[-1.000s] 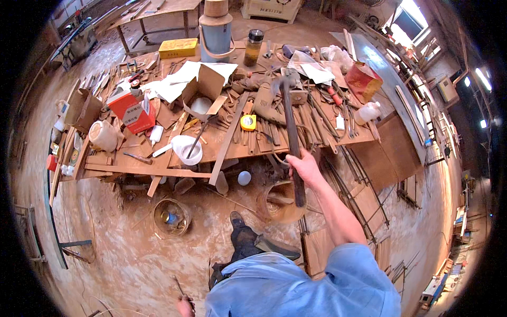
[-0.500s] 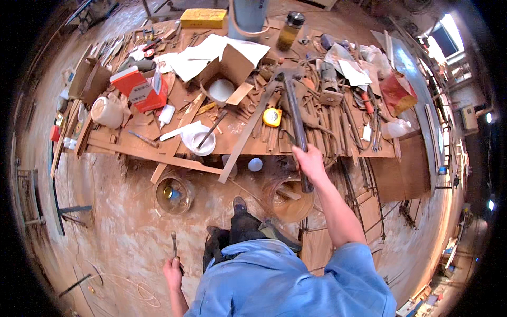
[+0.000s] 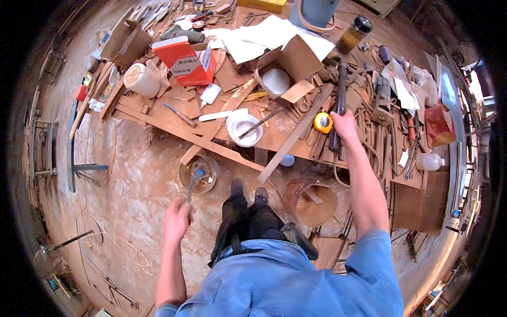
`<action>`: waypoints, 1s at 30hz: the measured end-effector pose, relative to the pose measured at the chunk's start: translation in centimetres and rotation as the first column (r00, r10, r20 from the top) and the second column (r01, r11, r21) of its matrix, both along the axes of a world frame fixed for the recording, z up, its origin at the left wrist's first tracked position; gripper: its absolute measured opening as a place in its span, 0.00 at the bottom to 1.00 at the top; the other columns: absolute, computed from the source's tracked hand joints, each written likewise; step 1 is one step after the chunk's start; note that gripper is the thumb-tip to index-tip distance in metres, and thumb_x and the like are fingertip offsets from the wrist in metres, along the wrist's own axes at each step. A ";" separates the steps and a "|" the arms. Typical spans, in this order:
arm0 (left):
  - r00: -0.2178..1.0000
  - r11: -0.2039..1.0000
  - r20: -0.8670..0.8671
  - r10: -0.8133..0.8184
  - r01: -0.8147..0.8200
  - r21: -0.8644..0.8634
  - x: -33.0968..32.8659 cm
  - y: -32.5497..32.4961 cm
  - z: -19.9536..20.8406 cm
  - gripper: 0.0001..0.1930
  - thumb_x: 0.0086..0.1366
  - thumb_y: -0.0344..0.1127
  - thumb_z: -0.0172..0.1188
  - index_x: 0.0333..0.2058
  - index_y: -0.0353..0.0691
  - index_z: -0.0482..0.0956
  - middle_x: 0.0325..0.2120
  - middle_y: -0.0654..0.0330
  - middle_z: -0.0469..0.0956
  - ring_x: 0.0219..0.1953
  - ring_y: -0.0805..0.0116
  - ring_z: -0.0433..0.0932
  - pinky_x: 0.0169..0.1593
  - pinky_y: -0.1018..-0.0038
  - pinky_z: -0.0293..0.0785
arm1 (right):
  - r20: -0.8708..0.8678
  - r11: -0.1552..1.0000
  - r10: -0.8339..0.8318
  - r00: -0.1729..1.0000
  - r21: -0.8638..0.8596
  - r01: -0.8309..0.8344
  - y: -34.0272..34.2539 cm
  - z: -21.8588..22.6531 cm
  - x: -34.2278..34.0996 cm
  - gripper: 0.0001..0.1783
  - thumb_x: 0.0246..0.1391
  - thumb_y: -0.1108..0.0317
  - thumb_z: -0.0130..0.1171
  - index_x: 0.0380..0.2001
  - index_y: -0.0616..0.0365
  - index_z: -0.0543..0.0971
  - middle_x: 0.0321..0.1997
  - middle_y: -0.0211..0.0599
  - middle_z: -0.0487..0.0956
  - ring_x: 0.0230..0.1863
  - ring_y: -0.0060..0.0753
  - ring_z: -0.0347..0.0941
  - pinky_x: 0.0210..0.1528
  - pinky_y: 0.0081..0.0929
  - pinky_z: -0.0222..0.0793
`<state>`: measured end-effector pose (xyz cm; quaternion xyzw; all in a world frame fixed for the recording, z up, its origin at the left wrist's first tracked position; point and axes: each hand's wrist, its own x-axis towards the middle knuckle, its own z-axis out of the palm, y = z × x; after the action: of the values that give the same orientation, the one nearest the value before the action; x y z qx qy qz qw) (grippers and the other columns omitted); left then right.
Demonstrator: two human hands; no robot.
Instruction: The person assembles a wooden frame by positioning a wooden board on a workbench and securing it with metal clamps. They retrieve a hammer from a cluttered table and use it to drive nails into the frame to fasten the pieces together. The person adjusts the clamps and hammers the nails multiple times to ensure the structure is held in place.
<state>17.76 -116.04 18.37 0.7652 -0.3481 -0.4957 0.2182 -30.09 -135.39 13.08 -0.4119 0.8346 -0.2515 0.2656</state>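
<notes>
My right hand (image 3: 345, 127) is closed round the dark handle of a hammer (image 3: 341, 90), low over the bench's front edge. The hammer's far end lies among the tools and is hard to make out. Just left of that hand sits a yellow tape measure (image 3: 323, 123). My left hand (image 3: 177, 217) grips a slim metal tool (image 3: 191, 189) out in front of the bench, its shaft pointing up and away; its exact kind is unclear. Beyond its tip, on the floor, stands a round bucket (image 3: 214, 186) with a blue item inside.
The wooden bench (image 3: 274, 150) is crowded. It bears a white tub (image 3: 244, 130) with a stick, a red-and-white box (image 3: 182, 63), a cardboard box (image 3: 303, 58), a lidded jar (image 3: 355, 34) and several wood strips. A second bucket (image 3: 315, 205) stands below the front edge.
My view has shifted left and nearer the bench. The left hand has come up and forward with its tool. The right hand has drawn the hammer closer to the tape measure, keeping hold of it.
</notes>
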 end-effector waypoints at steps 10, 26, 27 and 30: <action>0.870 0.882 0.333 -0.364 0.437 -0.177 -2.9 -22.3 -6.7 0.16 0.58 0.38 0.51 0.39 0.33 0.78 0.36 0.41 0.77 0.41 0.45 0.76 0.46 0.58 0.70 | -0.462 0.973 0.157 0.873 -0.078 -0.217 2.9 1.6 2.4 0.29 0.49 0.61 0.61 0.51 0.67 0.67 0.47 0.58 0.72 0.51 0.56 0.68 0.52 0.42 0.65; 0.768 0.726 0.025 -0.640 0.615 -0.307 -6.7 -23.9 -5.0 0.19 0.64 0.38 0.52 0.51 0.37 0.72 0.40 0.44 0.77 0.44 0.49 0.76 0.48 0.66 0.70 | 0.837 0.961 -0.261 0.482 0.179 0.209 -1.2 0.6 17.3 0.12 0.57 0.59 0.55 0.38 0.56 0.72 0.20 0.25 0.70 0.15 0.17 0.63 0.14 0.18 0.57; 0.768 0.736 -0.011 -0.640 0.609 -0.297 -6.7 -22.9 -5.0 0.19 0.64 0.39 0.52 0.52 0.37 0.72 0.39 0.44 0.78 0.43 0.49 0.77 0.48 0.66 0.71 | 0.835 0.964 -0.255 0.487 0.180 0.197 -1.4 0.7 17.5 0.10 0.57 0.59 0.55 0.35 0.53 0.71 0.20 0.25 0.70 0.15 0.17 0.62 0.15 0.18 0.56; 0.772 0.752 0.005 -0.636 0.621 -0.223 -7.5 -21.6 -5.3 0.18 0.65 0.39 0.51 0.52 0.38 0.72 0.36 0.42 0.77 0.40 0.49 0.78 0.43 0.63 0.72 | 0.711 0.996 -0.078 0.698 0.091 0.019 -0.8 1.5 18.1 0.14 0.57 0.58 0.54 0.36 0.59 0.76 0.21 0.25 0.73 0.18 0.16 0.66 0.18 0.17 0.61</action>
<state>10.28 -137.68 13.06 0.5576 -0.6276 -0.5271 0.1314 -11.99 -136.16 14.54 -0.2495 0.6860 -0.3660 0.5772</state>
